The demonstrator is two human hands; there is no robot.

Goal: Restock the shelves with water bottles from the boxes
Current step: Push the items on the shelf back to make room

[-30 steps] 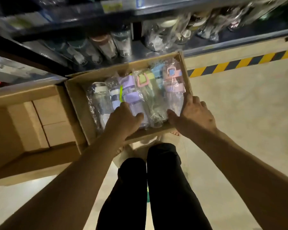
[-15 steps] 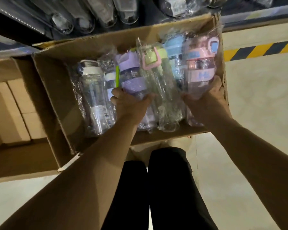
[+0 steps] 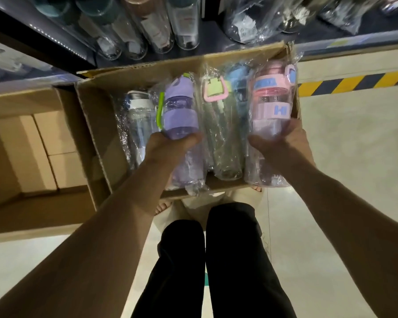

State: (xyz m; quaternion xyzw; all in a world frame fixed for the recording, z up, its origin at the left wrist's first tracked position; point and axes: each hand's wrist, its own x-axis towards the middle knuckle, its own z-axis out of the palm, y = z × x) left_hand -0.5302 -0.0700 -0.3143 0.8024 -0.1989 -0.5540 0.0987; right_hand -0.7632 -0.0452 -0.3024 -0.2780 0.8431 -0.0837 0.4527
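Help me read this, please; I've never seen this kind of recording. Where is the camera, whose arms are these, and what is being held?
There is no machine here. A person wears a wide-angle camera on the head, so the one picture looks forward and down past their own arms and black trousers. In front of them is an open cardboard box of water bottles in clear plastic wrap. The left hand grips the purple bottle, and the right hand grips the pink bottle. Between those two lie a clear bottle with a green lid and a blue-capped bottle. A white-capped bottle lies at the left. Beyond the box is a shelf holding more bottles. To the left is a second box.
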